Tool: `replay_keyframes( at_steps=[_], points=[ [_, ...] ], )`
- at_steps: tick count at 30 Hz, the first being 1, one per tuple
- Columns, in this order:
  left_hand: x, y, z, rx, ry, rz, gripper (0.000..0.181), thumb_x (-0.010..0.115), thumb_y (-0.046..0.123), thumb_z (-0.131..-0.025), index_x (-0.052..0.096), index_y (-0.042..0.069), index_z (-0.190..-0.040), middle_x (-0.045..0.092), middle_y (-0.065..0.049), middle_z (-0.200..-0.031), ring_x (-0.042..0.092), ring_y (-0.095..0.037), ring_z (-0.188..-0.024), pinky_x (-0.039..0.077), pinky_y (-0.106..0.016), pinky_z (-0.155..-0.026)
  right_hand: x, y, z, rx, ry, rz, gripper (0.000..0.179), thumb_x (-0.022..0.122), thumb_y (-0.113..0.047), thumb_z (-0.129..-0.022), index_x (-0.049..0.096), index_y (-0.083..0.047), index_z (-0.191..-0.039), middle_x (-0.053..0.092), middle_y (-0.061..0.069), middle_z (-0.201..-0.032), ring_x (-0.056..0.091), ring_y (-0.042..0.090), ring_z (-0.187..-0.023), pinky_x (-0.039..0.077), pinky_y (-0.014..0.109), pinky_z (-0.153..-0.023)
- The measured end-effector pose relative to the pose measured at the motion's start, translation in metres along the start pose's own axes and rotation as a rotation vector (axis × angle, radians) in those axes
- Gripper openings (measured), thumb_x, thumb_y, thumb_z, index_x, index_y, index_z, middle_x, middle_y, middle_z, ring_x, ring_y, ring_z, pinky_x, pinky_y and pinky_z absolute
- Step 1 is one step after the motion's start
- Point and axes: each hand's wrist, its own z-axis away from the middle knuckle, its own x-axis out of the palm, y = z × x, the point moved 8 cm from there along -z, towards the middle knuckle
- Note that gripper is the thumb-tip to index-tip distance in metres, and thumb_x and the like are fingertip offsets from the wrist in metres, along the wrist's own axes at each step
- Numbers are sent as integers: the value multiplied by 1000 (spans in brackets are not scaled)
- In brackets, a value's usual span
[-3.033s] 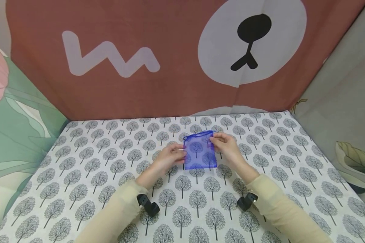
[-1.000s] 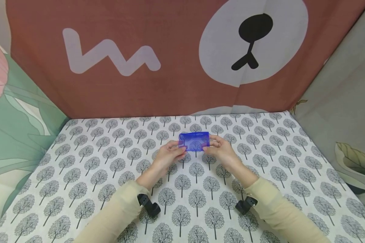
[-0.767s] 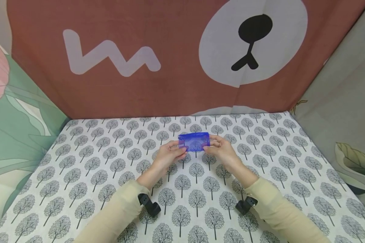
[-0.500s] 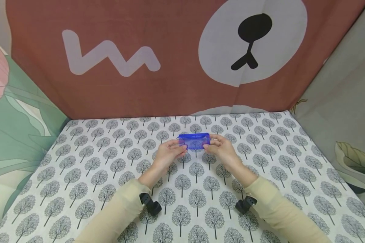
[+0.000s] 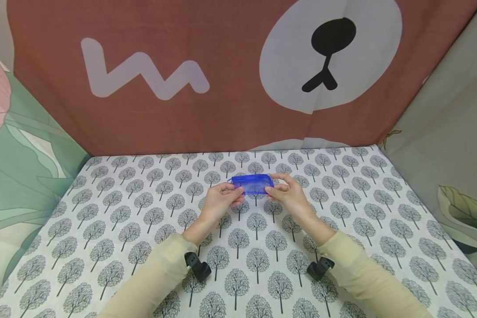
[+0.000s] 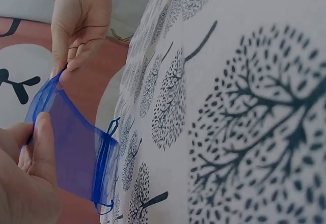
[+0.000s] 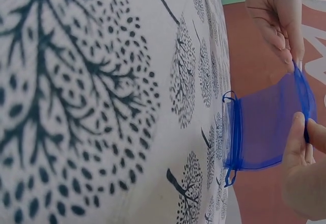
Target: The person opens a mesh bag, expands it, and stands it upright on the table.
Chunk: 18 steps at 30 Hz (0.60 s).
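Note:
A sheer blue organza drawstring bag [image 5: 254,184] is stretched between my two hands above the patterned cloth. My left hand [image 5: 218,198] pinches one end of its edge between thumb and fingers, and my right hand [image 5: 290,196] pinches the other end. Along the gripped edge the fabric is gathered into a narrow folded strip. In the left wrist view the bag's drawstring channel [image 6: 103,168] hangs at the end away from the fingers, with a small cord loop at either side. The right wrist view shows the same hanging bag [image 7: 262,127], low toward the cloth.
A white cloth [image 5: 143,247] printed with dark trees covers the table. Behind it hangs a reddish-brown curtain [image 5: 222,123] with a cartoon face. Leaf-patterned fabric [image 5: 24,154] stands at the left, grey fabric [image 5: 441,132] at the right. Each wrist wears a small black camera.
Three seconds ago the bag spread tall between my hands with its drawstring edge at the far side. Now it looks much shorter from above, and my right fingers have shifted lower along it.

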Motion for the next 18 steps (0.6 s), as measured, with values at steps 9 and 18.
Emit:
replay_keyframes(
  at_steps=[9,18],
  points=[
    [5,6,3,83,4,-120,21,60,19,-94,49,1,-91,70,-17,-81,69,-17,-63,62,-27,-63,2,-2,2,-24,30,142,35,60,-13,-93,58,4,-123,69,15,-98,62,5,-73,57,18,-76],
    [15,12,5,117,-77,-140,37,67,5,-85,54,0,-120,68,-22,-110,68,-33,-99,60,-29,-83,-3,2,4,1,63,108,29,60,-12,-93,60,5,-117,62,0,-80,55,4,-66,54,15,-66]
  ],
)
